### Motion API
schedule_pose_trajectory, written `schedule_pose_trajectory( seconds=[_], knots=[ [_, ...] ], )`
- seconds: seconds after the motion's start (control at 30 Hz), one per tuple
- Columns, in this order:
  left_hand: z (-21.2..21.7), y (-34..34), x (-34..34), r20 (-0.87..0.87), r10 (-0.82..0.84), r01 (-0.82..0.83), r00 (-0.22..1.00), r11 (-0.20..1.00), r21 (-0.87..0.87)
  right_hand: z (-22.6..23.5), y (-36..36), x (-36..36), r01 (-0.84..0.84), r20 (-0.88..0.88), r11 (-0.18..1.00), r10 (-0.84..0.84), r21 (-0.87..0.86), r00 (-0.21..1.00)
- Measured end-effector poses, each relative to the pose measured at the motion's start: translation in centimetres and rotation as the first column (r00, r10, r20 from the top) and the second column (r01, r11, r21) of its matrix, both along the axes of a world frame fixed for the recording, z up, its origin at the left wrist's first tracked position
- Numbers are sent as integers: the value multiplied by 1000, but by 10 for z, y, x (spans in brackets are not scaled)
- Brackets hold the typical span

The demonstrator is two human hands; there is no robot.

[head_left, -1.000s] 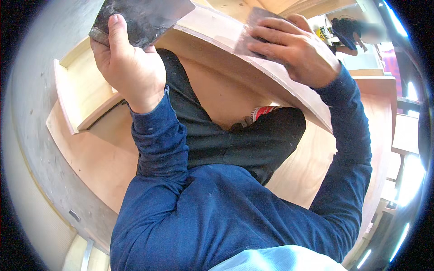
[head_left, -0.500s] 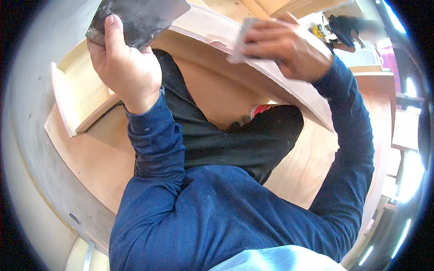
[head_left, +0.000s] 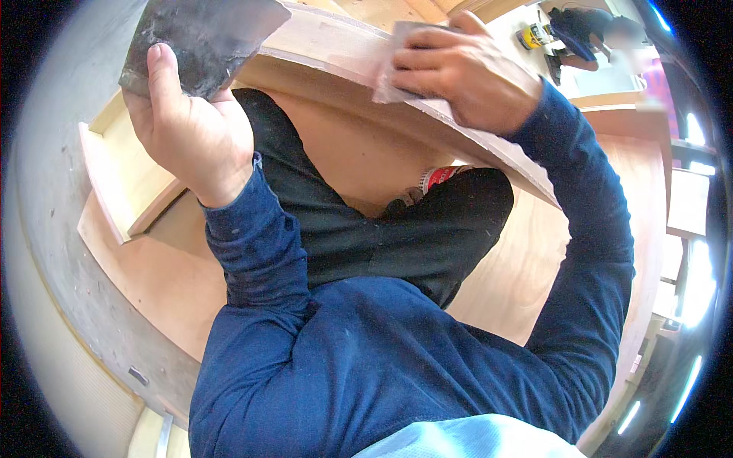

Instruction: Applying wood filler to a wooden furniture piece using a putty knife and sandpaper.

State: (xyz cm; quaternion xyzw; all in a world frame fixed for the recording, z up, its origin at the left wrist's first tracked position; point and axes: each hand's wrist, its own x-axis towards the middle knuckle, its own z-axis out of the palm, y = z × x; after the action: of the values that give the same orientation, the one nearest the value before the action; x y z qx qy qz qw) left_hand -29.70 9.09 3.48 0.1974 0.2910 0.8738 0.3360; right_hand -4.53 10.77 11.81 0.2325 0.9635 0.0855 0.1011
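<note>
In the head view, the left hand (head_left: 187,137) pinches a dark plate (head_left: 202,49) by its near edge, close to the left corner, thumb flat on the upper face and fingers beneath, a grip that probably keeps that face turned up and steady. The right hand (head_left: 481,80), slightly blurred, lays its fingers close together over a thin flat blade (head_left: 388,82), perhaps to spread pressure across it; where its thumb sits I cannot tell. The blade lies over the pale long edge of a board (head_left: 328,47), touching or just above it. An open wooden box (head_left: 145,179) stands by the left corner of a wooden panel (head_left: 153,271)
</note>
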Motion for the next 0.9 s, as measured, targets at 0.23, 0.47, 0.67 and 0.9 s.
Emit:
schedule_pose_trajectory(
  seconds=[0.23,0.47,0.67,0.9],
  knots=[
    [0,2,-16,-31,48,-48,998,999,-14,22,-12,6,88,130,996,-84,-26,988],
    [-16,-3,-32,22,54,-54,998,998,25,7,15,-49,-185,-411,983,159,-23,897],
    [-40,-2,-54,-906,411,-630,104,732,260,-41,32,-72,-113,-100,945,150,306,984],
    [-41,-3,-49,-905,389,-582,173,782,225,-20,21,-31,-137,-86,991,136,-3,987]
  ],
)
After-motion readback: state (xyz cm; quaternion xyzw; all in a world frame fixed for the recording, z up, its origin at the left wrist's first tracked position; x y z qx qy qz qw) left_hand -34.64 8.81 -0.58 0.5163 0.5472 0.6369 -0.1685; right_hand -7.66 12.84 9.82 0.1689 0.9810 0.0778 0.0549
